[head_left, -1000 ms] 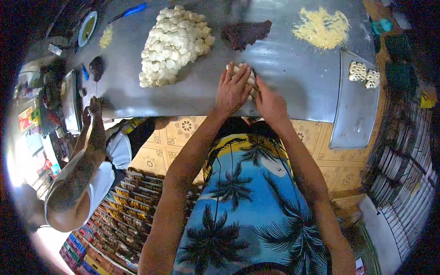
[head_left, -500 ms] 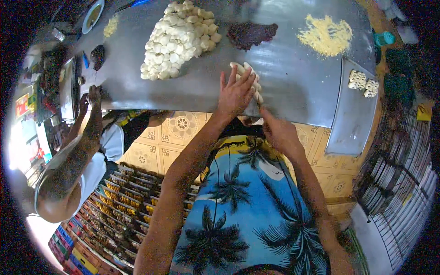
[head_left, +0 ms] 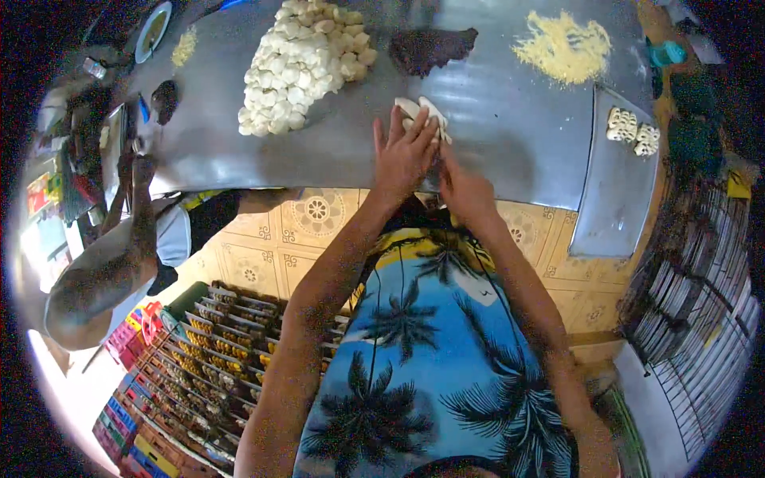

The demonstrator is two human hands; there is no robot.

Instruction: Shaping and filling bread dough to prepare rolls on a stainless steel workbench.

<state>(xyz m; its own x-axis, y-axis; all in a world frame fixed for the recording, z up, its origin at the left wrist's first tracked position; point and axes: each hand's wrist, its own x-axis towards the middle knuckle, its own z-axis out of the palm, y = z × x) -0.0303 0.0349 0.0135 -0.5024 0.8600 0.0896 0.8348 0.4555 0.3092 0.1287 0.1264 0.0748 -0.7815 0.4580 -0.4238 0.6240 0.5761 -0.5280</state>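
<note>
Several pale dough pieces [head_left: 430, 111] lie side by side on the metal table, partly covered by my left hand [head_left: 406, 159]. That hand rests on them with its fingers stretched and spread. At their near right end is my right hand [head_left: 468, 195], fingers drawn together and pointing at the dough; what they hold, if anything, is hidden. Beyond to the left rises a big heap of small white dough pieces [head_left: 299, 76]. A patch of dark purple-brown filling [head_left: 430, 52] lies straight ahead, and pale yellow crumbs [head_left: 564, 48] are spread to its right.
On the right, a metal tray [head_left: 613, 207] carries two shaped, dark-flecked dough pieces [head_left: 633, 131]. Another person's arm [head_left: 139, 207] reaches to the table's left end. Racks of small baked goods [head_left: 231, 350] stand below left. A plate [head_left: 153, 33] sits at the far left.
My right hand has moved forward along the dough, and the dough's near end no longer trails toward the table edge. The other person's arm has shifted left. The whole view has shifted slightly.
</note>
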